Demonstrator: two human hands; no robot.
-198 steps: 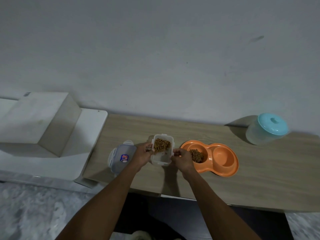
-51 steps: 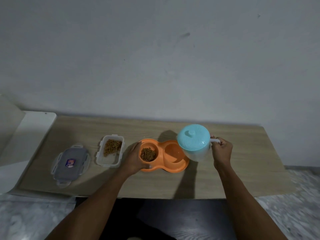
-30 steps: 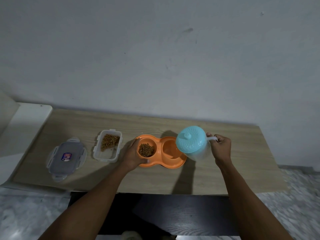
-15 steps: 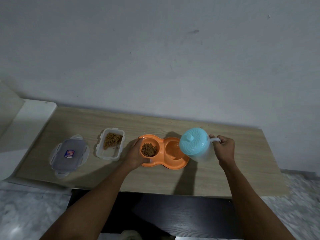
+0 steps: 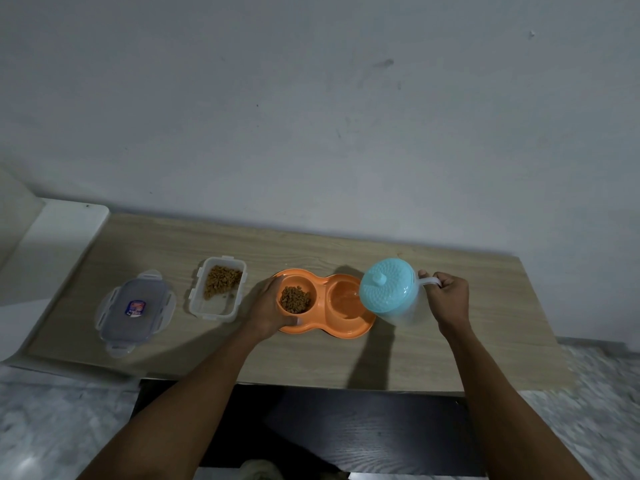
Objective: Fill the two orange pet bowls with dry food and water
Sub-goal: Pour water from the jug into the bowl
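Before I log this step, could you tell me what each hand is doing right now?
Left hand: gripping the orange double bowl's left rim.
Right hand: closed on the tilted jug's handle.

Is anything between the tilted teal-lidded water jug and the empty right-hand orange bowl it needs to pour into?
Nothing visible. The clear plastic jug with the teal lid, held in the right hand, leans over the right orange bowl. The left hand grips the kibble side, away from that bowl.

You've got a light wood-grain tabletop (image 5: 450,341) pushed against a plain grey-white wall (image 5: 311,116), scuffed in spots. Marbled pale floor (image 5: 52,427) below, white cabinet (image 5: 59,244) on your left, dim light.
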